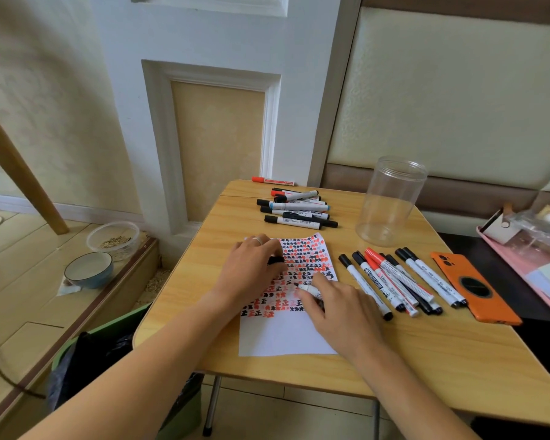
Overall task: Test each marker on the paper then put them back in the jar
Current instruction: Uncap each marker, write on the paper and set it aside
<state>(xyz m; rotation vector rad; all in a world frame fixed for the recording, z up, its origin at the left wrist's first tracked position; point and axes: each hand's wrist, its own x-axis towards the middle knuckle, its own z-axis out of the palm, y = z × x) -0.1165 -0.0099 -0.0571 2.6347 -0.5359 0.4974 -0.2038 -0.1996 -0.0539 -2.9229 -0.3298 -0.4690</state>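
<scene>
A person's right hand [337, 304] grips an uncapped white marker [310, 290], its tip on a white sheet of paper [286, 331] covered in rows of red and black marks. The left hand [251, 268] rests on the paper, fingers curled round a small black marker cap [275, 259]. The paper lies on a light wooden counter [426, 360]. A clear, empty plastic jar [391, 201] stands upright at the far right, with loose markers [397, 281] just right of the paper and another pile [296, 208] beyond it.
</scene>
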